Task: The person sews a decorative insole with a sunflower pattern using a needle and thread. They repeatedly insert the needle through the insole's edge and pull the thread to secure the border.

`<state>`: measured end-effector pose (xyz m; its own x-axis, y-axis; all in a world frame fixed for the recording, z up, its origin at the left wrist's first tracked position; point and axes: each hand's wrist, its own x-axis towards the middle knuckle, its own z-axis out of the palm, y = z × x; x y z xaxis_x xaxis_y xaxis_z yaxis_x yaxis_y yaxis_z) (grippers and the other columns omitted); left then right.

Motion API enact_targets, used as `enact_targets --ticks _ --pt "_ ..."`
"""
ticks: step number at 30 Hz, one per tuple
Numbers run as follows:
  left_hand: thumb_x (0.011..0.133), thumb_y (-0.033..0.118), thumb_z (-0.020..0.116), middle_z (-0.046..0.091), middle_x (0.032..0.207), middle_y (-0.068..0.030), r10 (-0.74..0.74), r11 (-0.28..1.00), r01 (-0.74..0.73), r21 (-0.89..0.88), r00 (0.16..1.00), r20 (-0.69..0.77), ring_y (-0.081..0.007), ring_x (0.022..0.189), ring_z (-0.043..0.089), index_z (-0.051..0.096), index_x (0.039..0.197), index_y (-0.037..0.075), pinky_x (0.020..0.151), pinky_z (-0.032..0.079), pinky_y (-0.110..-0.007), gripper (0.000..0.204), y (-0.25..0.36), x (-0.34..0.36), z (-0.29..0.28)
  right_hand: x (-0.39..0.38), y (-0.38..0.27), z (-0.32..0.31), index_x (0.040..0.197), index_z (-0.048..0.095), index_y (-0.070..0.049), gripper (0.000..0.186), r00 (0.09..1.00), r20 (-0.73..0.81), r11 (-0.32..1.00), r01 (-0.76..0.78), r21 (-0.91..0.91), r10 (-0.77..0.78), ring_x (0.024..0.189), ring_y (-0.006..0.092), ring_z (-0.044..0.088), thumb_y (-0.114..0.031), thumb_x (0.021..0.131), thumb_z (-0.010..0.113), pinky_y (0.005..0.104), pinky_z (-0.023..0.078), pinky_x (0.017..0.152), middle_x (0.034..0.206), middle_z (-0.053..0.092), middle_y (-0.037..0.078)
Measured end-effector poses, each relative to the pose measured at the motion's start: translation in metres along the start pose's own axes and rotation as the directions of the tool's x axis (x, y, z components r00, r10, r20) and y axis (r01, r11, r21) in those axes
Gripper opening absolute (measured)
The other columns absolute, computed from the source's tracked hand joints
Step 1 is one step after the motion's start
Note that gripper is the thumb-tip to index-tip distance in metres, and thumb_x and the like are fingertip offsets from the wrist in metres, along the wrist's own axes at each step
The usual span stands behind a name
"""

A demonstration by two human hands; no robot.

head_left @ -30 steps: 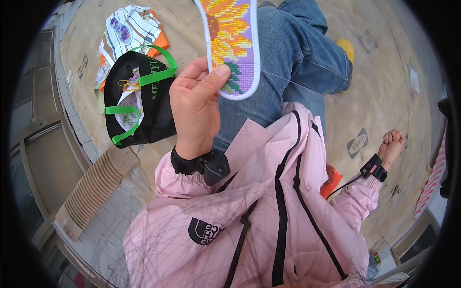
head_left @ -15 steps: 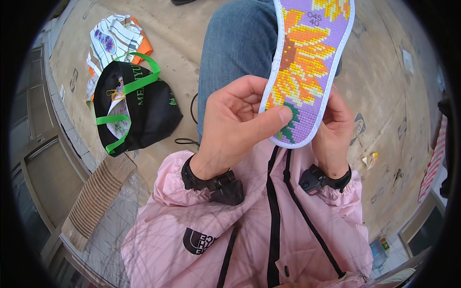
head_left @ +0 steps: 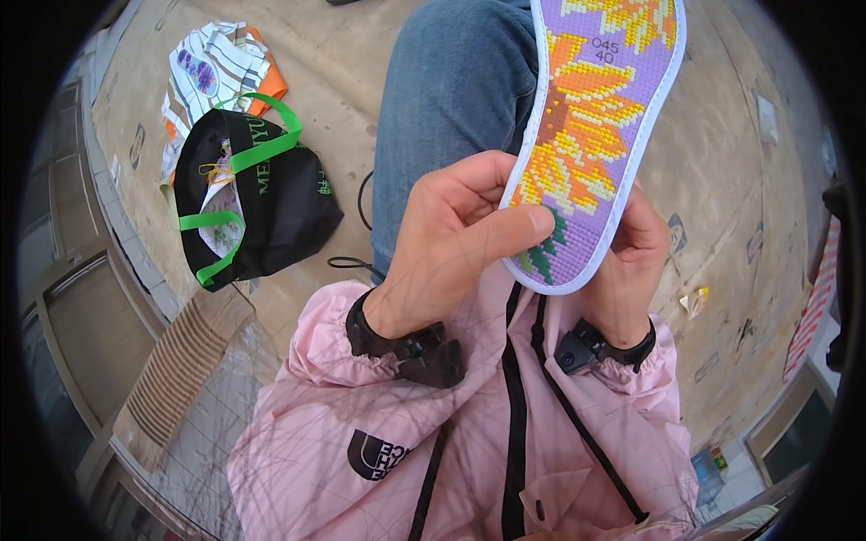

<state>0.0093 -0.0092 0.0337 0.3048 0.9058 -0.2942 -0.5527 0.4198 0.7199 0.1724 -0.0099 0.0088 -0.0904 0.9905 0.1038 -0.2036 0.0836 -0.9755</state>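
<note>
Hands meet at the near end of the embroidered insole [head_left: 591,135]: left hand [head_left: 456,243] pinches it, thumb on top; right hand [head_left: 631,257] cups behind, gripping its right edge.

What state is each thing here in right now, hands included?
Embroidered insole: held up, stitched side facing the camera.
Left hand: grip closed on the insole's lower edge.
Right hand: behind the insole, supporting it.
Black bag with green handles: on the ground, open.
</note>
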Motion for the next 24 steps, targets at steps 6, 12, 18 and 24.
enact_targets --ticks 6,12,18,24 --pt "0.087 0.003 0.062 0.067 0.101 -0.0075 0.015 0.999 -0.014 -0.044 1.0 0.02 -0.0094 0.088 0.062 0.059 0.11 -0.005 0.08 0.049 -0.024 0.024 -0.002 0.0 -0.003 -0.002 -0.001 -0.001 0.091 0.061 0.004 0.014 1.0 -0.009 1.0 -0.03 0.006 0.03 0.079 0.0088 0.05 -0.006 0.086 0.069 0.0209 0.04 0.071 0.091 0.052 0.004" --pt "0.091 0.013 0.062 0.066 0.099 -0.0076 0.003 0.994 0.001 -0.106 0.999 0.034 -0.0098 0.084 0.062 0.057 0.111 -0.004 0.077 0.049 -0.024 0.027 -0.006 0.002 -0.004 0.003 -0.005 -0.001 0.092 0.065 0.003 0.011 0.991 0.017 0.983 0.13 -0.132 -0.129 0.071 0.0091 0.049 0.0 0.082 0.07 0.0206 0.04 0.063 0.085 0.053 0.005" --pt "0.092 0.025 0.061 0.058 0.083 -0.007 -0.091 0.801 0.32 -0.506 0.901 0.424 -0.0133 0.065 0.056 0.053 0.108 -0.001 0.056 0.043 -0.024 0.032 -0.016 0.009 -0.019 0.004 -0.027 0.012 0.09 0.069 0.0 0.015 0.973 0.035 0.898 0.224 -0.379 -0.228 0.064 0.0109 0.048 0.006 0.076 0.07 0.0218 0.037 0.055 0.076 0.052 0.004" --pt "0.09 0.024 0.063 0.05 0.069 -0.0048 -0.22 0.654 0.462 -0.599 0.874 0.434 -0.0127 0.051 0.047 0.051 0.1 0.003 0.043 0.036 -0.023 0.026 -0.018 0.01 -0.018 0.004 -0.043 0.015 0.09 0.068 0.002 0.015 0.966 0.115 0.844 0.258 -0.47 -0.231 0.065 0.0123 0.047 0.007 0.075 0.068 0.0226 0.035 0.056 0.077 0.05 0.006"
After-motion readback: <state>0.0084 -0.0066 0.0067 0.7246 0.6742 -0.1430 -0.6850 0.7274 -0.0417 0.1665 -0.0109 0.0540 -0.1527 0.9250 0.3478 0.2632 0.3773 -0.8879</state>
